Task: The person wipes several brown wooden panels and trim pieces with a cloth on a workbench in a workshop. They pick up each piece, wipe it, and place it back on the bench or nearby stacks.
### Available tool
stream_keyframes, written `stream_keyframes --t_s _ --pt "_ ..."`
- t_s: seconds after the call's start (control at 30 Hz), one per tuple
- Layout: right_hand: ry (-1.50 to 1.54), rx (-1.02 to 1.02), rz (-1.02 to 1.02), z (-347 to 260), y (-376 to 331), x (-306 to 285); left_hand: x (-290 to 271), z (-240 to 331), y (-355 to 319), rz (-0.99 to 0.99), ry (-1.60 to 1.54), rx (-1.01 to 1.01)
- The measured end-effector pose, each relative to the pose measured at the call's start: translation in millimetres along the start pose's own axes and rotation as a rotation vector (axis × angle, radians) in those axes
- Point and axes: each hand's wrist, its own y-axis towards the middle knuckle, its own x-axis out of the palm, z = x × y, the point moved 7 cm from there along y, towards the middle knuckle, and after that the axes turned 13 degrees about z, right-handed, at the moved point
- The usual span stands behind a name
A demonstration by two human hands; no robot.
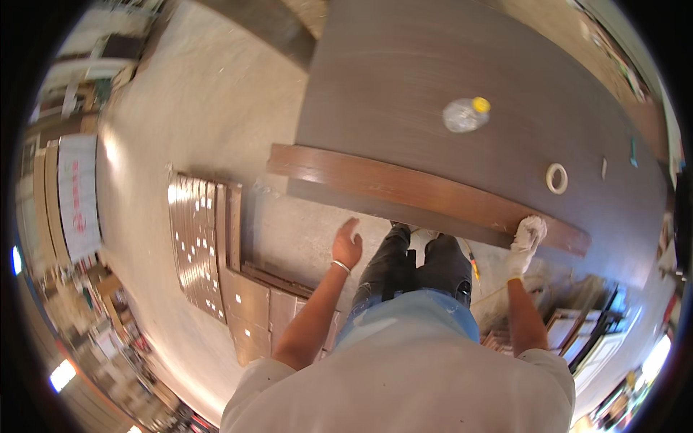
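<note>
A long, narrow reddish-brown board [390, 180] lies along the near edge of a large dark table [390, 79]. My right hand [522, 252], in a white glove, is closed around a bunched white cloth [533, 228] and presses it on the board near its right end. My left hand [348, 245], bare with a light bracelet at the wrist, hangs in the air short of the board. Its fingers are loosely apart, and nothing is in them.
On the table are a clear plastic bottle with a yellow cap [465, 115], a tape roll [556, 178] and a small teal tool [633, 152]. Stacked brown panels [195, 238] stand on the floor at left. Framed pieces [588, 332] lean at lower right.
</note>
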Motion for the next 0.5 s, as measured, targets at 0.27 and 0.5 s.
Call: stream_keyframes --t_s 0.27,0.5 --pt "0.422 -0.550 -0.359 -390 -33 39 -49 -67 -123 0.054 -0.044 -0.552" --pt "0.759 -0.795 -0.548 -684 -55 46 -75 -91 -183 0.237 0.042 -0.677"
